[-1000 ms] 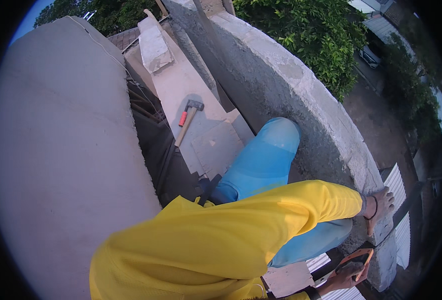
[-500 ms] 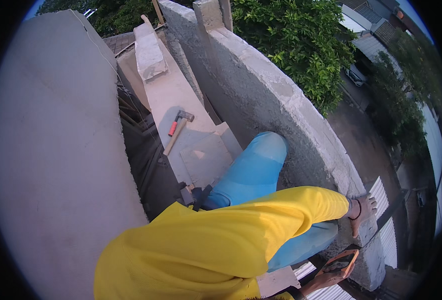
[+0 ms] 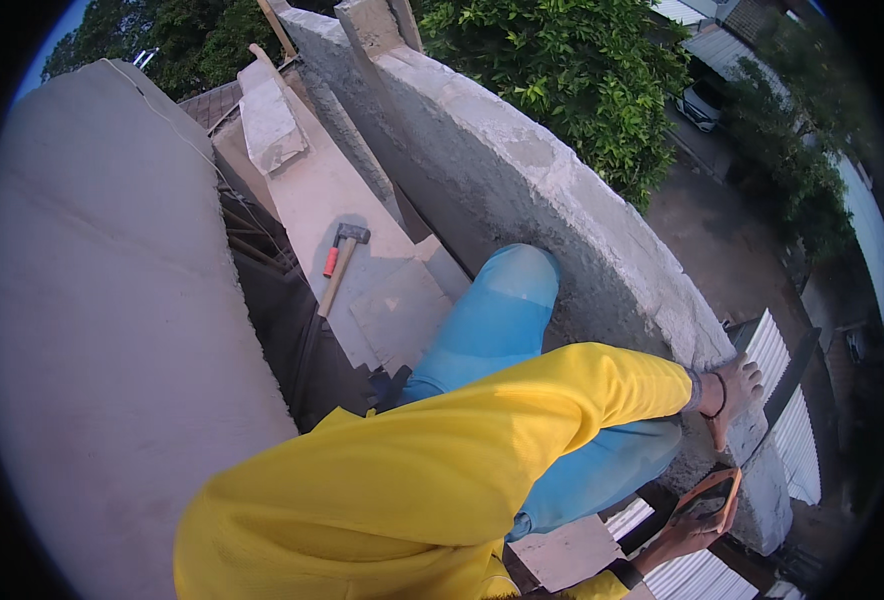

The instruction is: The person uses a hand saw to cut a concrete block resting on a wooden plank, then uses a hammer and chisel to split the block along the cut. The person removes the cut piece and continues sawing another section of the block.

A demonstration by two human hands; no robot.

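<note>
My left hand (image 3: 730, 392) rests on the rough concrete wall's top (image 3: 602, 215), fingers spread, at the end of my yellow sleeve reaching across to the right. Below it, my right hand (image 3: 700, 528) grips the orange handle of a saw (image 3: 714, 486); its dark blade runs up to the right across the concrete edge, partly hidden. My blue-clad knee (image 3: 517, 285) is against the wall's inner face. On a pale board (image 3: 387, 255) lie a hammer (image 3: 338, 270) with a wooden handle and, beside it, a red-gripped tool (image 3: 331, 261).
A large grey concrete surface (image 3: 112, 300) fills the left, beside a dark gap with bars. Upright concrete posts and boards stand at the back. Beyond the wall are a leafy tree (image 3: 552, 80), a roadway below with a parked car (image 3: 700, 105), and corrugated roofing (image 3: 792, 450).
The camera's view has shifted. The saw handle in my right hand has moved slightly toward the right relative to my left hand, which stays on the wall.
</note>
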